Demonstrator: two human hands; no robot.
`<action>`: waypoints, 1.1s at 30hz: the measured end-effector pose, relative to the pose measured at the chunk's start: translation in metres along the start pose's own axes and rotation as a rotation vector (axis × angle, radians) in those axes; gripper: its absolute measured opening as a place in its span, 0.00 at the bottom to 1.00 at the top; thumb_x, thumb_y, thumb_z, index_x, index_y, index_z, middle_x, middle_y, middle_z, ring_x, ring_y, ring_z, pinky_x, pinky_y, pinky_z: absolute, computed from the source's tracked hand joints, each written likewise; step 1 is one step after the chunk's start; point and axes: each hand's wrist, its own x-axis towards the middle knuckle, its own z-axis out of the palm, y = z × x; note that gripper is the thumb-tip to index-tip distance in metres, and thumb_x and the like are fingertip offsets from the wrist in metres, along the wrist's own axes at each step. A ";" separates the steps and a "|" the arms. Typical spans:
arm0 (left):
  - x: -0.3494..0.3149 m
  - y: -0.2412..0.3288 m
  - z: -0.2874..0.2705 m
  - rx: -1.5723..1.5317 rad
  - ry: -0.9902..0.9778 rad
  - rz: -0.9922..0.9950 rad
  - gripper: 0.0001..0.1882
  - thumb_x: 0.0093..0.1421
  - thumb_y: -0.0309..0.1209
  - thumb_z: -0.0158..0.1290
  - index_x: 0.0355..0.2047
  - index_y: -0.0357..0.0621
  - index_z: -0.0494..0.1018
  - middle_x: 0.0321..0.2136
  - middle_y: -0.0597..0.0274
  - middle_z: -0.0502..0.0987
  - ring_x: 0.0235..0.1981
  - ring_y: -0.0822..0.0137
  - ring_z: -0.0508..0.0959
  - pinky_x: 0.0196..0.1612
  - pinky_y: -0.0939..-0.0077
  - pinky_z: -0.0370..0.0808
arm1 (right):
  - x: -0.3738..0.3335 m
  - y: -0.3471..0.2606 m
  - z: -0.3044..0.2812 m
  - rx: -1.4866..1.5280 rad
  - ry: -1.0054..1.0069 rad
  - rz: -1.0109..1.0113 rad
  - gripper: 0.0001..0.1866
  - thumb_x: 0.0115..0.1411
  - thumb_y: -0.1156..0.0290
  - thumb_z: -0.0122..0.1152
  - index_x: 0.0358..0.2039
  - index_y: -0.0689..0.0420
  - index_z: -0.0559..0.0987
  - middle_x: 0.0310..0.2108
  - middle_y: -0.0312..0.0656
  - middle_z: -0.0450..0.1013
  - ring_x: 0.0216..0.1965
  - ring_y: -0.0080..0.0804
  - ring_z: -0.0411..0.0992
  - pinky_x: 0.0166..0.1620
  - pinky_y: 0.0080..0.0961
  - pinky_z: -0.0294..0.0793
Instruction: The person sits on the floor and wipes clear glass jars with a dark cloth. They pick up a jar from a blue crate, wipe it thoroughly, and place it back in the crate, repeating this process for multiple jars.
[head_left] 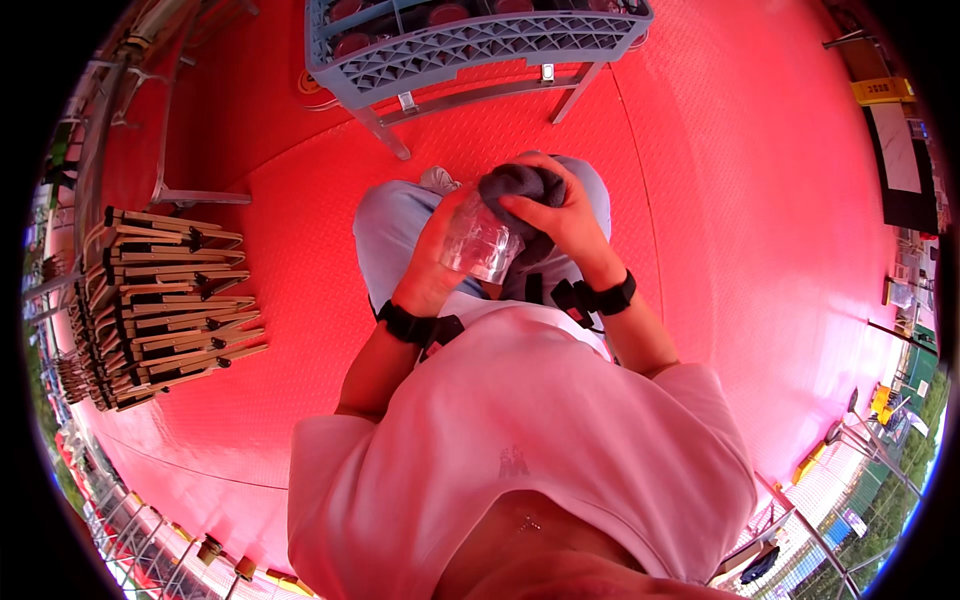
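My left hand (pixel 437 240) is wrapped round a clear drinking glass (pixel 482 247), held tilted above my lap with its base toward me. A dark grey cloth (pixel 522 192) is bunched over the far end of the glass, and part of it hangs down behind. My right hand (pixel 572 222) grips this cloth, with the thumb laid across it and the fingers round its far side. The cloth hides the rim of the glass. Both wrists wear black straps with small dark devices.
Ahead of me, a grey-blue compartment rack (pixel 480 52) holding several glasses stands on a metal-legged stand (pixel 470 100). Folded wooden-slatted frames (pixel 180 305) are stacked on the left, near a metal frame (pixel 205 197). The red textured floor (pixel 760 230) spreads round me.
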 end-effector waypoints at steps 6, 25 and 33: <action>0.015 -0.001 -0.008 0.118 0.036 -0.041 0.31 0.67 0.35 0.53 0.67 0.43 0.56 0.60 0.54 0.67 0.60 0.60 0.71 0.59 0.62 0.74 | -0.008 -0.004 -0.005 0.473 0.214 0.136 0.21 0.58 0.76 0.67 0.52 0.59 0.75 0.44 0.37 0.76 0.45 0.23 0.73 0.50 0.25 0.74; 0.032 0.002 0.008 -0.471 0.204 -0.132 0.24 0.73 0.43 0.41 0.62 0.42 0.65 0.59 0.58 0.71 0.59 0.63 0.72 0.63 0.62 0.68 | -0.016 0.012 0.017 -0.056 0.166 -0.230 0.23 0.62 0.76 0.63 0.58 0.60 0.72 0.56 0.41 0.71 0.58 0.28 0.66 0.62 0.27 0.62; 0.028 0.000 0.019 -0.064 0.248 -0.117 0.25 0.72 0.45 0.43 0.62 0.43 0.64 0.56 0.60 0.72 0.56 0.67 0.74 0.54 0.68 0.76 | 0.001 0.012 0.010 -0.047 0.280 -0.113 0.20 0.62 0.77 0.61 0.54 0.61 0.75 0.52 0.42 0.75 0.54 0.30 0.72 0.57 0.26 0.70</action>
